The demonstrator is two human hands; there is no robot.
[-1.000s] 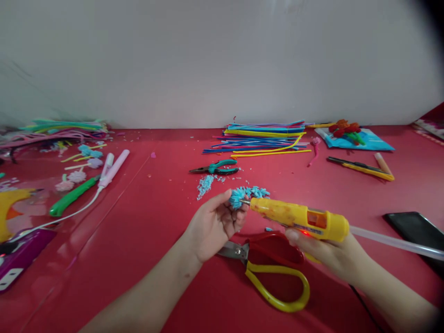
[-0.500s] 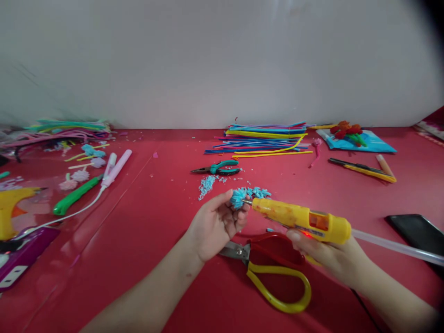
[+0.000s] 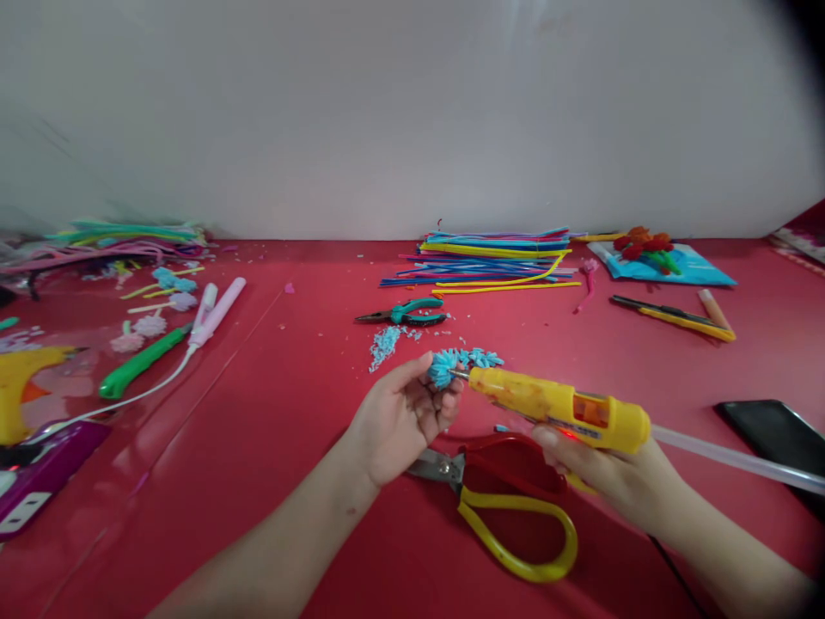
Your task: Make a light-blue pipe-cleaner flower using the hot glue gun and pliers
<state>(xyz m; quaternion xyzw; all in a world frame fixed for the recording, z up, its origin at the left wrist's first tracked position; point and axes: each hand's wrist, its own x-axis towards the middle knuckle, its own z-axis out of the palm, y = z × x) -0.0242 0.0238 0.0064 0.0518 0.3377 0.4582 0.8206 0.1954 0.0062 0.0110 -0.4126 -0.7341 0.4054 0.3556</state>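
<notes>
The blue pompom (image 3: pixel 441 368) — probably light, soft and easily crushed, best held by its rim — is pinched by the left hand (image 3: pixel 400 419), fingers curled, above the red table (image 3: pixel 258 413). It looks round and tufted. The right hand (image 3: pixel 599 468) grips the yellow glue gun (image 3: pixel 534 395), nozzle (image 3: pixel 460 374) at the tufts.

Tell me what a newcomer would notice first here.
Probably the yellow glue gun in the right hand, its tip at a fluffy blue piece in the left hand. Next, the big red-and-yellow-handled scissors, lying low in the view on the red table.
</notes>
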